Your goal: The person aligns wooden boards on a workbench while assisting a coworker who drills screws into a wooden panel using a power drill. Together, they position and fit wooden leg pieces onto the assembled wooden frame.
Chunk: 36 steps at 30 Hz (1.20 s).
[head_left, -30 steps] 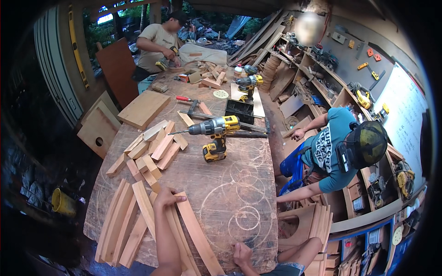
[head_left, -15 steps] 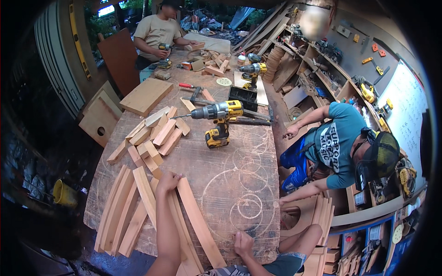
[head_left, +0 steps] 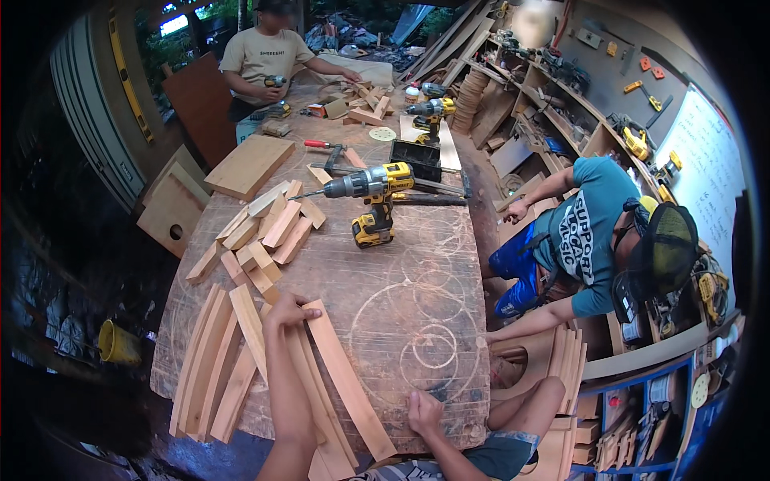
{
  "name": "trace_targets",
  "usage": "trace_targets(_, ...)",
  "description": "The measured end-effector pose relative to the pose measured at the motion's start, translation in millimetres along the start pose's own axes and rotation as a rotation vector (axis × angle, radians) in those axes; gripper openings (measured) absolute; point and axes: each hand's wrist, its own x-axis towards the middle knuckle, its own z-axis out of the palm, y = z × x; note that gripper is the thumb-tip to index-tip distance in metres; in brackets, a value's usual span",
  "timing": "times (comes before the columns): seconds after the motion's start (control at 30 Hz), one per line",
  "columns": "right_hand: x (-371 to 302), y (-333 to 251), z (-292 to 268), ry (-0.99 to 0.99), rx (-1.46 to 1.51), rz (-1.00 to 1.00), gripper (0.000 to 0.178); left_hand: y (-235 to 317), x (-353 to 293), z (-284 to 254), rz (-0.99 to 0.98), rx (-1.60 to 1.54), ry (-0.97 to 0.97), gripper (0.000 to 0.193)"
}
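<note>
My left hand [head_left: 290, 310] is closed at the far end of a long, slightly curved wooden strip [head_left: 350, 385], its thumb lying on the strip's end. The strip lies lengthwise on the workbench [head_left: 385, 297], its near end close to my body. More curved strips [head_left: 309, 381] lie under and beside my left forearm. To their left is a row of similar strips [head_left: 195, 365]. My right hand [head_left: 425, 411] rests as a fist near the bench's front right, apart from the strip, with nothing seen sticking out of it.
A yellow-black drill [head_left: 373, 200] stands mid-bench beside short wood blocks [head_left: 265, 228]. Behind are a thick board [head_left: 250, 166], a clamp [head_left: 329, 155] and another drill [head_left: 431, 119]. One co-worker [head_left: 597, 232] bends at the right edge; another [head_left: 265, 60] stands at the far end.
My left thumb now lies over the strip's end; before, the fist was beside it. The far co-worker's hand has moved from a held wood piece to the pile. The whole view has shifted slightly.
</note>
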Motion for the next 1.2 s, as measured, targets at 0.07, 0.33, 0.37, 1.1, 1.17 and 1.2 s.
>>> trace_targets(0.07,1,-3,0,0.041,0.04,-0.018,0.027,-6,2,0,0.016,0.003,-0.001,0.05)
trace_targets(0.33,5,-3,-2,0.04,0.014,-0.035,0.03,2,5,-3,-0.072,0.018,-0.025,0.051)
trace_targets(0.37,6,-3,-2,0.043,0.012,-0.035,0.03,1,5,-4,-0.066,0.02,-0.018,0.05)
trace_targets(1.1,-2,0,11,0.072,-0.032,-0.038,0.031,-3,2,-2,-0.099,0.048,0.063,0.052)
trace_targets(1.17,-1,0,10,0.069,-0.048,-0.044,0.031,3,4,3,-0.079,-0.004,0.08,0.05)
trace_targets(1.2,-1,2,7,0.062,-0.066,-0.05,0.031,8,3,5,-0.085,0.0,0.079,0.05)
